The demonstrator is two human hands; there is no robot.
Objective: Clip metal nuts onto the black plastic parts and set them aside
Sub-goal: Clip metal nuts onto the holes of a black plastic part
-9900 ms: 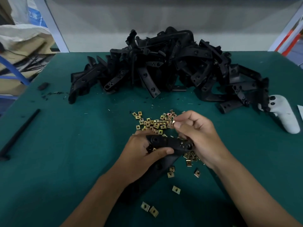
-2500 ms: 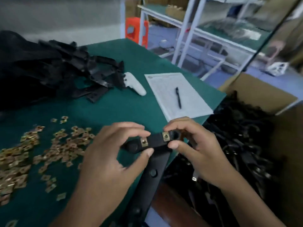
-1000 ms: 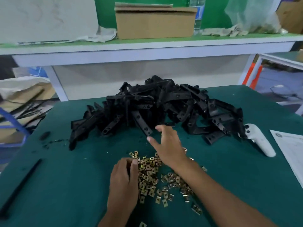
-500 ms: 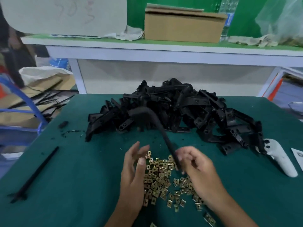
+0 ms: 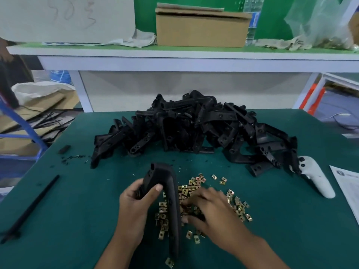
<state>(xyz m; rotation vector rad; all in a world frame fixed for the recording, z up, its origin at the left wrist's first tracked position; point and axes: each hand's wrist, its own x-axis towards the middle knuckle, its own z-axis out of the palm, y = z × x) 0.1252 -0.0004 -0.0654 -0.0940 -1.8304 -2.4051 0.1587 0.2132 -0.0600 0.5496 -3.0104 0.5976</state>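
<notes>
One black plastic part (image 5: 168, 193) stands in the grip of the left hand (image 5: 136, 206), whose thumb and fingers curl round its bent upper end, while its long arm runs down toward the viewer, across the scatter of metal nuts (image 5: 196, 202) on the green desk (image 5: 68, 210). Just right of that arm, the right hand (image 5: 209, 208) lies over the nuts with fingers curled down among them, seemingly picking one, though whether it has one I cannot tell. Beyond lies the heap of unclipped black parts (image 5: 194, 129), with bare desk to the left.
</notes>
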